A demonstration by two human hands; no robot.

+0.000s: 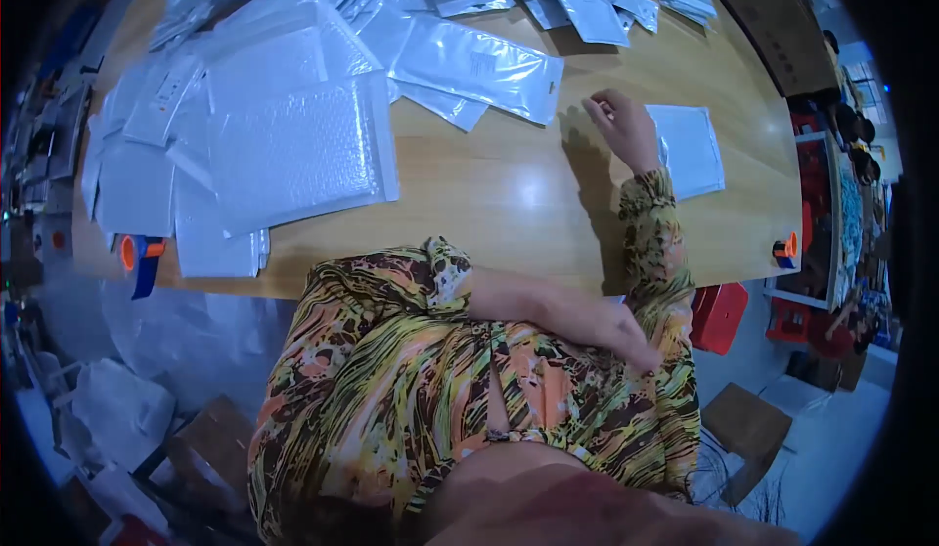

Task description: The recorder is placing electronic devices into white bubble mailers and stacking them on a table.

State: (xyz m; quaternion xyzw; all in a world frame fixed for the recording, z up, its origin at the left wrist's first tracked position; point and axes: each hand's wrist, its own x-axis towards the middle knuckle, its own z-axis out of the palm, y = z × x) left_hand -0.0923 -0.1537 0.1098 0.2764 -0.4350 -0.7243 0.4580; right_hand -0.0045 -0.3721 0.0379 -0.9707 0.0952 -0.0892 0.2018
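My right hand [628, 133] is raised over the wooden table [469, 189], its fingers curled in loosely with nothing visible in them. Just to its right lies a single white padded mailer [694, 152], partly covered by my wrist. My left hand [631, 344] reaches across my body to the patterned right sleeve [657, 262] near the elbow; its fingers are blurred and partly hidden. A large bubble mailer [303, 150] tops the pile at the left. Beyond the middle, a flat glossy white packet [479, 65] with a hang hole rests on another.
More white packets [587, 3] are heaped along the far edge. Blue-and-orange clamp-like pieces sit at the near left [142, 258] and right [785, 250] edges. A cardboard box [773, 23] stands far right; a red stool [719, 316] is below the table.
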